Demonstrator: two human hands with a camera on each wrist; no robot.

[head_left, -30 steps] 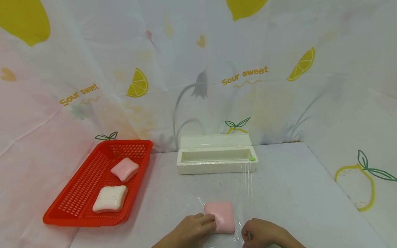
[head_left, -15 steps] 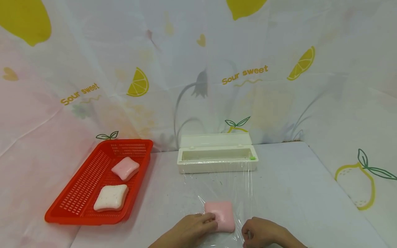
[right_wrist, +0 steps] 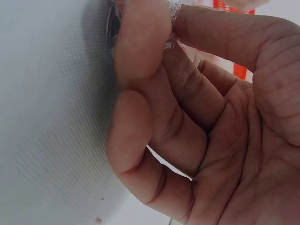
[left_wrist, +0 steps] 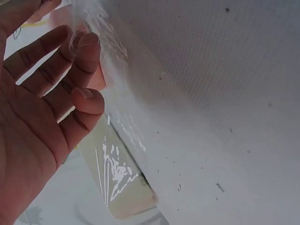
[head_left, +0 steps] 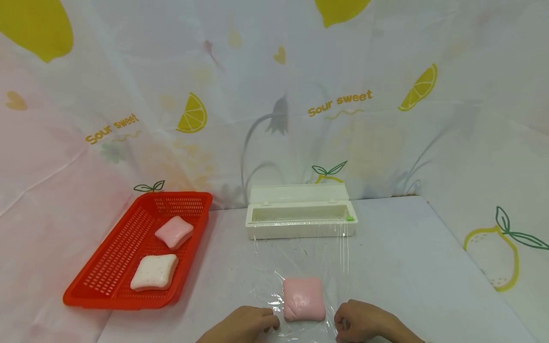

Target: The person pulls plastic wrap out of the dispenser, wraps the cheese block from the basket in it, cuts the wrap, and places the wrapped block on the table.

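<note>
A pink bar of soap lies near the table's front, with clear cling film around it. That film stretches back to a white cling film box with a raised lid. My left hand is just left of the soap, its curled fingers pinching the film; in the left wrist view, film bunches at the fingertips. To the soap's right, my right hand pinches the film's other side, with crumpled film showing between thumb and fingers in the right wrist view.
A red plastic basket at the left holds a pink soap and a white soap. A lemon-print cloth rises behind and beside the white table. Small dark specks lie on the tabletop.
My left hand has come off the soap's left side and moved left to the film beside it. The right hand stays in about the same place.
</note>
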